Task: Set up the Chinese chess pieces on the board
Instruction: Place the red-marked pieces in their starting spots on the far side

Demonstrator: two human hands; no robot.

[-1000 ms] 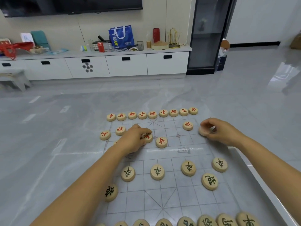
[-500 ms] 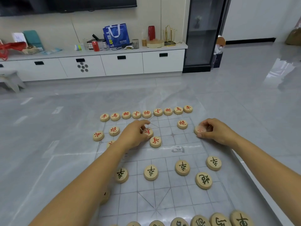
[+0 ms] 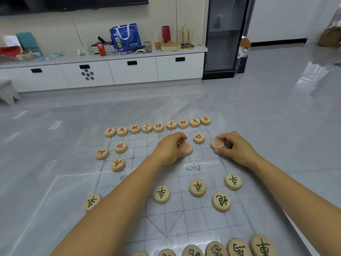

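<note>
- Left hand [image 3: 168, 149], frame centre, curls its fingers round a red piece [image 3: 187, 149] on the board [image 3: 184, 215].
- Right hand [image 3: 235, 148], just right of it, pinches a second red piece [image 3: 217, 144] at the board's right edge.

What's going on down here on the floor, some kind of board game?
A person is laying out Chinese chess on a clear plastic board sheet spread on the grey floor. The left hand pinches a red-marked wooden disc in the far half, and the right hand holds a second red-marked disc at the board's right edge. The far row of nine red pieces is lined up, and black-marked wooden discs sit on the near half.
</note>
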